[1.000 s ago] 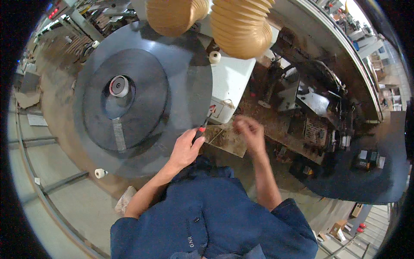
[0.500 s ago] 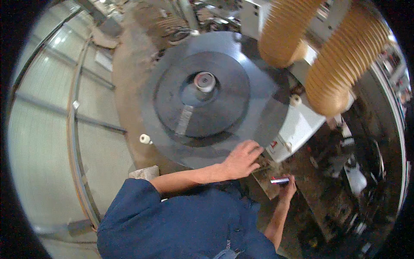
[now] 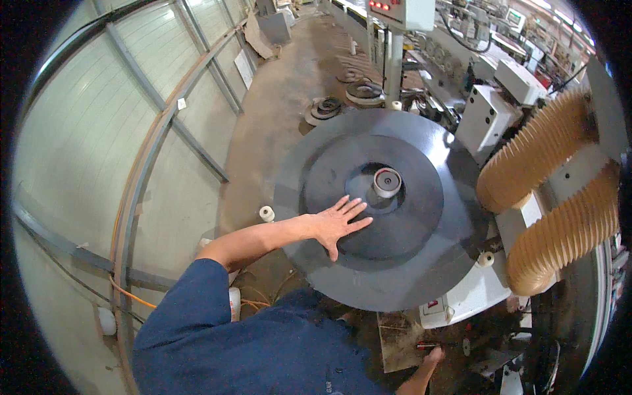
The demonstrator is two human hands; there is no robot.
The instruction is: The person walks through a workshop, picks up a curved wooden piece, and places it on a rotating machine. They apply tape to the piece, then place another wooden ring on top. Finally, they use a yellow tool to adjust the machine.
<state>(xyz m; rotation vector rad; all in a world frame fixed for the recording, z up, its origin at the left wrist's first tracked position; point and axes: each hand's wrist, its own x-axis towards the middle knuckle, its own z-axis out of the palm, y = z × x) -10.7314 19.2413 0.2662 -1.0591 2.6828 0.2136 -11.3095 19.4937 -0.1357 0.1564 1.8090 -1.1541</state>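
A large round grey disc (image 3: 388,289) fills the middle of the view, with a dark flat wound coil (image 3: 415,220) lying on it. From the coil's centre rises a pale round hub (image 3: 387,182). My left hand (image 3: 337,225) rests over the coil's near left part, palm down and fingers spread, holding nothing. Low at the right, my right hand (image 3: 433,357) is closed round a slim red object (image 3: 426,345), possibly a small knife; most of it is too small to make out.
White knobs (image 3: 266,213) stand by the disc's edge. Two ribbed tan hoses (image 3: 533,155) and a white machine housing (image 3: 471,306) crowd the right. A panelled wall (image 3: 85,171) with metal rails runs along the left. Several coils (image 3: 326,108) lie on the floor beyond.
My left hand has moved from the disc's near edge onto the coil, its fingers spreading. The head view has shifted, showing more floor and machinery ahead. My right hand still grips the slim object.
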